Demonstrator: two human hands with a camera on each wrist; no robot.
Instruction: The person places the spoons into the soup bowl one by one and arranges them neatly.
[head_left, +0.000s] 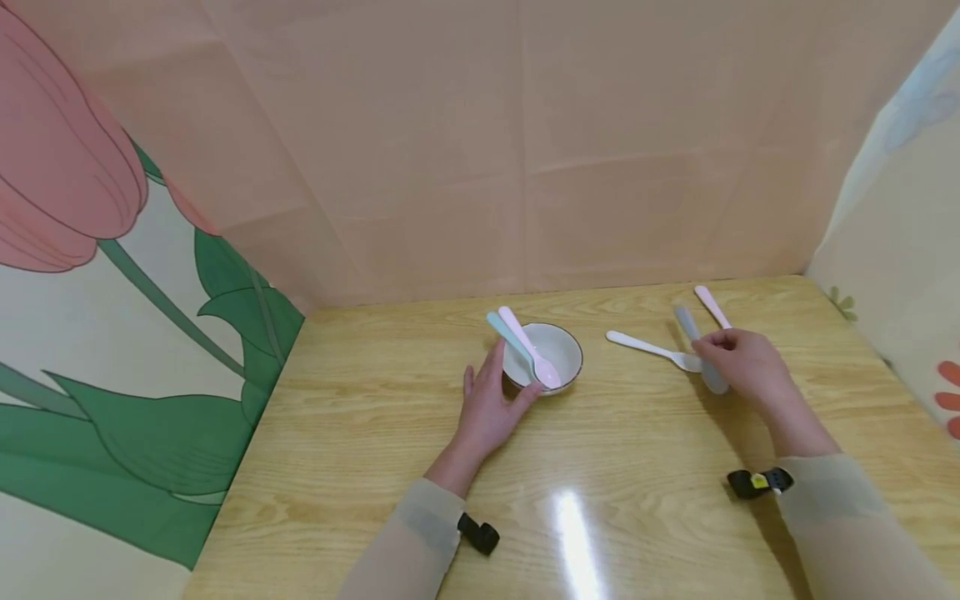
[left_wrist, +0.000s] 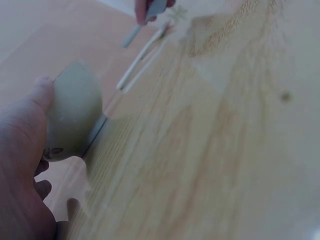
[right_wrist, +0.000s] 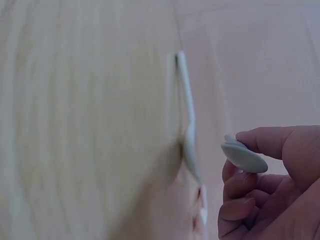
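Note:
My left hand [head_left: 487, 410] holds the side of a small white bowl [head_left: 564, 350] with a dark rim, thumb at the near edge and fingers around the left. A teal spoon [head_left: 507, 333] and a pale pink spoon [head_left: 547, 373] lean in it, handles over the far left rim. On the right, my right hand [head_left: 748, 363] pinches a grey spoon [head_left: 685, 320] by the middle, its scoop toward me. In the right wrist view the grey spoon [right_wrist: 245, 158] is between thumb and fingers, above the table. A white spoon [head_left: 641, 342] lies just left of that hand.
Another pink spoon [head_left: 711, 305] lies behind my right hand, partly covered by it. The wood-grain table [head_left: 360, 467] meets a peach cloth backdrop [head_left: 420, 208] at its far edge. A printed floral panel [head_left: 165, 442] stands along the left side.

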